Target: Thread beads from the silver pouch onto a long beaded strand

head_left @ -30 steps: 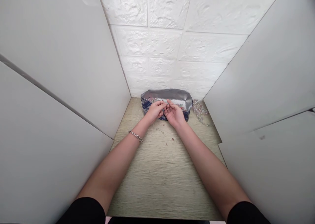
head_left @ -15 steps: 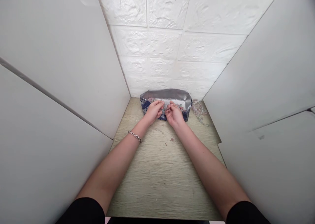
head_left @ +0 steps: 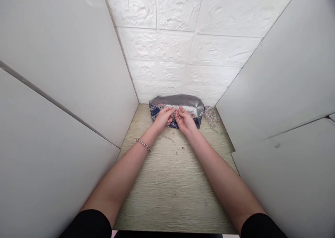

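**Foil-lined pouch (head_left: pixel 176 101) at the back edge of the board, both hands right at its mouth**

So the navy patterned pouch with the silver lining sits about mid-way along the back edge of a wood-grain board (head_left: pixel 172 192), right up against a white brick-pattern foam wall (head_left: pixel 178 50). It's open, and you can see a jumble of small pastel beads (head_left: pixel 180 107) inside.

Left hand (head_left: pixel 164 119) and right hand (head_left: pixel 185 122) are both over the front lip of the pouch, palms turned in toward each other. Both are half curled, not spread out, and the left fingertips (head_left: pixel 171 110) and right fingertips (head_left: pixel 179 109) nearly meet above the beads. Whether there's a tiny bead pinched in there, I honestly can't tell – it's too small at this view.

A chain bracelet (head_left: pixel 143 145) sits on the left wrist, and black sleeves (head_left: pixel 89 224) show at the bottom of the shot.

Off to the right of the pouch, a loose pile of bead strands (head_left: pixel 211 119) lies near the back right corner – just beside the pouch, not in it. A few stray bits (head_left: pixel 180 148) are scattered on the board in front of the hands. Plain white side panels (head_left: pixel 57 74) box it all in.
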Available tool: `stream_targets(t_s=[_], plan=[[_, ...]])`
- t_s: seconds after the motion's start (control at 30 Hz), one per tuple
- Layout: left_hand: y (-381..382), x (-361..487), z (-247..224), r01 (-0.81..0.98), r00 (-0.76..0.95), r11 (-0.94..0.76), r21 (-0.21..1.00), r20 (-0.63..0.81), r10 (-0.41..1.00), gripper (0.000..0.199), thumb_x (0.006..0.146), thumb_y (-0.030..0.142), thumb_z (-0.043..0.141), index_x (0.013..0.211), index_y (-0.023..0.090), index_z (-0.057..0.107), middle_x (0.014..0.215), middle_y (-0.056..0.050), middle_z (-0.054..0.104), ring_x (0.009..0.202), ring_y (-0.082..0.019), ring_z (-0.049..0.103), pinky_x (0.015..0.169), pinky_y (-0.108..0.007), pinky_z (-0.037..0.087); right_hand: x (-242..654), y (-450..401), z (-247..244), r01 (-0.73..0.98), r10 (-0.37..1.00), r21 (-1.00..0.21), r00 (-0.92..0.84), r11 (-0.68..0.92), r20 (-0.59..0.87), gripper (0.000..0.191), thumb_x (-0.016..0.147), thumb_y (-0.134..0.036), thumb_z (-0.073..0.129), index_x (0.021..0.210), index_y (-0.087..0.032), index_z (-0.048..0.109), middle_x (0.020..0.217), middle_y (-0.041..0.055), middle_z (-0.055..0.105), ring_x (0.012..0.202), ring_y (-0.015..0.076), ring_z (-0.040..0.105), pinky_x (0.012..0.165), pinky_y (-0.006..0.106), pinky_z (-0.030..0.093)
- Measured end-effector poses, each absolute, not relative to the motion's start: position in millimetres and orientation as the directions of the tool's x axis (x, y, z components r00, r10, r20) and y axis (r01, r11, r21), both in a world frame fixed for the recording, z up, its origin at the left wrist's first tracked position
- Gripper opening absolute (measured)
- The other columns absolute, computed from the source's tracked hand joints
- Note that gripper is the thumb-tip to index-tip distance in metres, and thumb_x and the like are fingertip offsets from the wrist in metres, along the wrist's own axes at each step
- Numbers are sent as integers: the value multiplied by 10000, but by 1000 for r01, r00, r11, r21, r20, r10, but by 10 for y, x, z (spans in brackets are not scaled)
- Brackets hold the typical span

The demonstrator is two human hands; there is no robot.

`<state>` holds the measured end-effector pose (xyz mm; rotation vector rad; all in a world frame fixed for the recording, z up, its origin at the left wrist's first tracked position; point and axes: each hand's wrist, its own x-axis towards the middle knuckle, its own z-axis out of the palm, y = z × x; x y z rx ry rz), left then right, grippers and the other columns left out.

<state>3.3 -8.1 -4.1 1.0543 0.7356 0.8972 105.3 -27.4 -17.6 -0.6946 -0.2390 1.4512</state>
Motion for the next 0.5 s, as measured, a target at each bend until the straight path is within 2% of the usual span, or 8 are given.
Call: stream_targets(t_s=[0.13,0.27,0.5], plan=[[-85,38,-36,-247,449,223,943,-92,889,168,693,284,535,674,149,437,531,69,366,298,22,251,299,-149,80,1048,-300,-159,-829,963,-558,124,-32,-239,123,784,-85,384,799,-169,473,563,-32,538,441,37,473,425,133,392],[-84,42,-36,-249,445,209,946,-80,892,166,693,281,534,671,151,433,530,68,368,297,20,248,296,-151,84,1046,-313,-132,-849,967,-525,85,-55,-239,140,831,-200,346,790,-166,476,425,-81,342,336,29,311,351,134,290],[-76,42,-50,-249,450,199,948,-69,890,161,697,277,527,663,150,433,531,64,369,299,17,250,292,-150,86,1064,-307,-113,-848,959,-522,66,-92,-277,140,776,-127,363,816,-144,496,468,-65,320,379,37,317,380,145,303]])
